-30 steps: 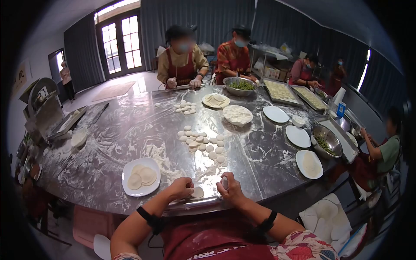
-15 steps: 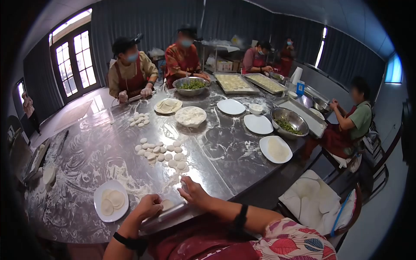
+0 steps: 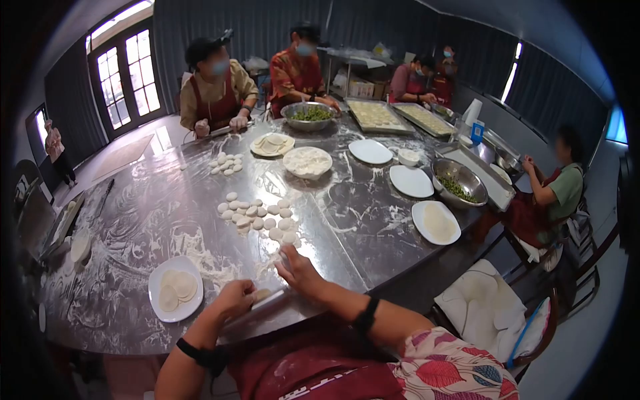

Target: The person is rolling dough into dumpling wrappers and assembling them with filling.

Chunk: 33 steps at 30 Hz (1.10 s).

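Note:
At the table's near edge, my left hand (image 3: 237, 298) pinches the rim of a small round dough wrapper (image 3: 262, 294), partly covered by the fingers. Just right of it, my right hand (image 3: 301, 272) is closed around a rolling pin, mostly hidden by the palm and fingers. Beyond my hands lie several flattened dough pieces (image 3: 250, 215) in a loose group on the floured steel table (image 3: 153, 220). A white square plate (image 3: 193, 315) with several overlapping rolled wrappers (image 3: 177, 288) sits left of my left hand.
A bowl of flour (image 3: 307, 162), white plates (image 3: 371, 151), and a steel bowl of green filling (image 3: 460, 187) stand farther off. Trays of dumplings (image 3: 379, 117) lie at the back. Several people work around the table. A cushioned chair (image 3: 480, 303) is at my right.
The view has shifted, so the table and its contents appear farther right and slightly higher. Both hands stay close together at the near edge, still holding the wrapper and pin.

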Tool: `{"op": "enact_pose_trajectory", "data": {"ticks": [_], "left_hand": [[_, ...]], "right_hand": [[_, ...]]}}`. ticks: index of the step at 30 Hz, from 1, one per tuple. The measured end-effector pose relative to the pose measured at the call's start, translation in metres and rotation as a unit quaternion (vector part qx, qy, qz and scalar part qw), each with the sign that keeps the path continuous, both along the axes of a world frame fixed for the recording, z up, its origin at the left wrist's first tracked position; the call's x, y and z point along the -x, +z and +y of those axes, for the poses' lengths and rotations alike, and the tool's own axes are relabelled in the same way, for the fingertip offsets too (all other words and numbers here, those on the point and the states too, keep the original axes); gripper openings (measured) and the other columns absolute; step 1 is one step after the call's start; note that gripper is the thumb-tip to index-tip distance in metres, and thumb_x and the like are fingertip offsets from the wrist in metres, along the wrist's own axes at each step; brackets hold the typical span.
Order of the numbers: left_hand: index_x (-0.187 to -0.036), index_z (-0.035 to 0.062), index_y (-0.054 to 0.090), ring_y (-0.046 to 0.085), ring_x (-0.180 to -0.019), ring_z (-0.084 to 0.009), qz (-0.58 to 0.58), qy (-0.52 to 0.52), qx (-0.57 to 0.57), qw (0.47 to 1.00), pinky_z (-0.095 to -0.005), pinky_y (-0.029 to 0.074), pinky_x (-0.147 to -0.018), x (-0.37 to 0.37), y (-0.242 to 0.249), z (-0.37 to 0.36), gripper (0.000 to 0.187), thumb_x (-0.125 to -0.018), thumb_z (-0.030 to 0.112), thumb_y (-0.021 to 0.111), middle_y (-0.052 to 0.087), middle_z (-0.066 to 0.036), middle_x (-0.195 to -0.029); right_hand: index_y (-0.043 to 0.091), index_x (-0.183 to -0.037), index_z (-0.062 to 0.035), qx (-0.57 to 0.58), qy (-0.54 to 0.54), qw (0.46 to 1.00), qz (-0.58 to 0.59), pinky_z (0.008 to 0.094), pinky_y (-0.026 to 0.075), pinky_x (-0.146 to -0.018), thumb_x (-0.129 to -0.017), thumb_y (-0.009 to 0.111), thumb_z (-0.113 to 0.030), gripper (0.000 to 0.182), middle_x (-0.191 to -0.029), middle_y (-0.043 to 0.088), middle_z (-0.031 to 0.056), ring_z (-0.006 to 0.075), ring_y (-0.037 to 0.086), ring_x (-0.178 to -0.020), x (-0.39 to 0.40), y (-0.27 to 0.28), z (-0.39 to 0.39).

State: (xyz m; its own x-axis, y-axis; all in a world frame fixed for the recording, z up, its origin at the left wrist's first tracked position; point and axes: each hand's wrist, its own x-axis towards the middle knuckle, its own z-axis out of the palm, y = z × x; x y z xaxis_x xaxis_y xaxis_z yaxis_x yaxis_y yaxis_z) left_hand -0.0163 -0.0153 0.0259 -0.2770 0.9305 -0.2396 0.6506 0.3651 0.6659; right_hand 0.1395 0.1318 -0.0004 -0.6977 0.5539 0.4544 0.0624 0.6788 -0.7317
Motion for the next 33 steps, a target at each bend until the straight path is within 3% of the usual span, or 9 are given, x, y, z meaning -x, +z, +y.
{"op": "enact_pose_trajectory", "data": {"ticks": [3,6,9,13,16,17,22,29,33], "left_hand": [[-0.082,0.0011,0.064,0.060,-0.067,-0.0245,0.054,-0.018,-0.038,0.998,-0.0349,0.046,-0.065,0.008,-0.010,0.015,0.024,-0.079,0.025,0.063,0.063,-0.014,-0.070],[-0.085,-0.0011,0.063,0.057,-0.064,-0.0156,-0.017,-0.029,-0.003,0.999,-0.0321,0.046,-0.061,0.003,-0.006,0.013,0.017,-0.077,0.014,0.062,0.062,-0.010,-0.071],[-0.084,-0.0012,0.062,0.056,-0.063,-0.0146,-0.003,-0.017,-0.005,1.000,-0.0311,0.046,-0.060,0.009,-0.012,0.004,0.016,-0.076,0.013,0.063,0.062,-0.009,-0.070],[-0.079,0.0008,0.062,0.054,-0.061,-0.0139,-0.005,-0.037,-0.013,0.999,-0.0310,0.045,-0.059,0.005,-0.008,0.002,0.016,-0.078,0.017,0.065,0.060,-0.007,-0.066],[-0.089,0.0000,0.065,0.059,-0.065,-0.0213,0.063,-0.045,-0.014,0.997,-0.0352,0.046,-0.063,0.012,-0.015,0.016,0.028,-0.083,0.026,0.059,0.064,-0.015,-0.072],[-0.087,0.0000,0.066,0.062,-0.075,-0.0329,0.051,-0.037,-0.008,0.998,-0.0405,0.046,-0.070,0.008,-0.012,0.017,0.031,-0.080,0.029,0.057,0.063,-0.021,-0.078],[-0.087,0.0008,0.064,0.062,-0.076,-0.0277,0.003,-0.014,-0.006,1.000,-0.0360,0.047,-0.069,0.012,-0.015,0.004,0.021,-0.071,0.014,0.064,0.064,-0.017,-0.079],[-0.087,0.0010,0.064,0.062,-0.078,-0.0295,0.060,-0.021,-0.017,0.998,-0.0379,0.046,-0.071,0.010,-0.009,0.017,0.025,-0.076,0.024,0.061,0.064,-0.019,-0.081],[-0.089,0.0011,0.065,0.061,-0.082,-0.0333,0.002,-0.030,0.008,1.000,-0.0398,0.046,-0.073,0.011,-0.015,0.021,0.026,-0.073,0.021,0.062,0.064,-0.021,-0.085]], "right_hand": [[0.039,-0.107,-0.0023,-0.049,0.012,0.998,0.041,0.0450,0.046,-0.064,-0.084,0.059,-0.012,0.032,-0.084,0.056,0.0252,0.0447,0.057,-0.078,0.025,0.003,0.010],[0.039,-0.107,-0.0025,-0.031,0.004,0.999,0.023,0.0447,0.046,-0.063,-0.083,0.060,-0.010,0.033,-0.085,0.057,0.0254,0.0443,0.057,-0.077,0.003,0.000,0.002],[0.040,-0.107,-0.0023,0.017,0.032,0.999,0.035,0.0443,0.047,-0.062,-0.082,0.061,-0.009,0.033,-0.086,0.057,0.0259,0.0443,0.058,-0.077,-0.035,-0.002,-0.017],[0.041,-0.106,-0.0018,-0.043,-0.002,0.998,0.044,0.0441,0.047,-0.063,-0.082,0.061,-0.009,0.032,-0.086,0.056,0.0260,0.0433,0.058,-0.077,-0.009,-0.003,-0.004],[0.040,-0.104,-0.0008,-0.052,-0.003,0.997,0.061,0.0444,0.046,-0.064,-0.082,0.059,-0.008,0.030,-0.087,0.056,0.0262,0.0433,0.057,-0.078,0.025,-0.003,0.009],[0.040,-0.104,-0.0005,-0.048,0.000,0.997,0.061,0.0446,0.045,-0.064,-0.083,0.059,-0.008,0.030,-0.087,0.055,0.0262,0.0436,0.056,-0.078,0.028,-0.003,0.011],[0.041,-0.108,-0.0039,-0.009,-0.005,0.999,0.030,0.0431,0.047,-0.058,-0.081,0.061,-0.011,0.035,-0.077,0.058,0.0245,0.0430,0.059,-0.067,-0.034,-0.003,-0.018],[0.039,-0.108,-0.0036,-0.049,-0.010,0.998,0.039,0.0459,0.045,-0.059,-0.082,0.060,-0.010,0.033,-0.074,0.056,0.0251,0.0437,0.057,-0.068,0.031,0.004,0.010],[0.040,-0.107,-0.0045,-0.045,-0.016,0.998,0.028,0.0466,0.045,-0.058,-0.082,0.059,-0.010,0.032,-0.073,0.056,0.0251,0.0435,0.057,-0.067,0.011,0.002,0.003]]}}
